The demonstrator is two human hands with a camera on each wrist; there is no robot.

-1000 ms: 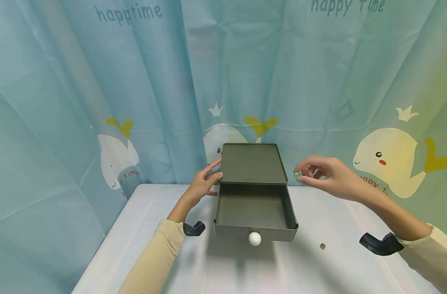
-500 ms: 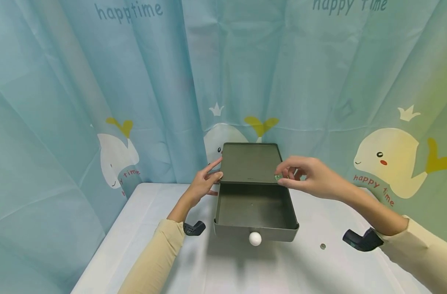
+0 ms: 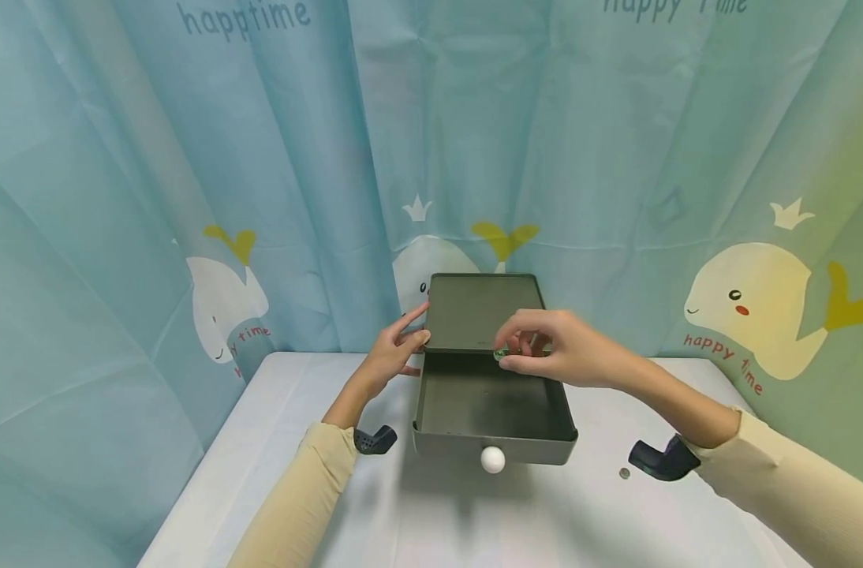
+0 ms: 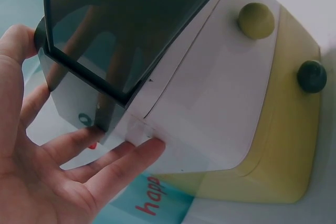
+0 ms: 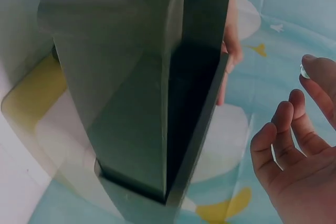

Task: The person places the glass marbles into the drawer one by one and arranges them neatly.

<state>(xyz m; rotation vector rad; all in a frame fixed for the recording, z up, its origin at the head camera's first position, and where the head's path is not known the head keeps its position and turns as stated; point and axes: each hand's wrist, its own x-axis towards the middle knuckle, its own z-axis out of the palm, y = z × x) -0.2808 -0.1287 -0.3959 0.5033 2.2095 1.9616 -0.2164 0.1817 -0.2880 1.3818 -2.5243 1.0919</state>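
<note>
My right hand (image 3: 562, 347) pinches a small clear green glass marble (image 3: 499, 355) between thumb and index finger, above the back of a pulled-out dark green drawer (image 3: 491, 451). In the right wrist view the marble (image 5: 304, 72) shows at the fingertips while the other fingers are loosely bent. The drawer has a white round knob (image 3: 492, 460), and its visible floor is bare. My left hand (image 3: 389, 351) rests against the left side of the drawer cabinet (image 3: 467, 312), fingers spread and thumb at the top edge; the left wrist view shows nothing gripped.
Below the green drawer, the left wrist view shows a white drawer (image 4: 220, 77) with an olive knob and a yellow drawer (image 4: 299, 119) with a dark knob, both closed. A small round greyish piece (image 3: 624, 473) lies on the white table (image 3: 332, 489). A whale-print curtain (image 3: 297, 158) hangs behind.
My right hand has carried the marble leftward, from right of the cabinet across its edge to above the open drawer. The left hand and the drawer have stayed in place.
</note>
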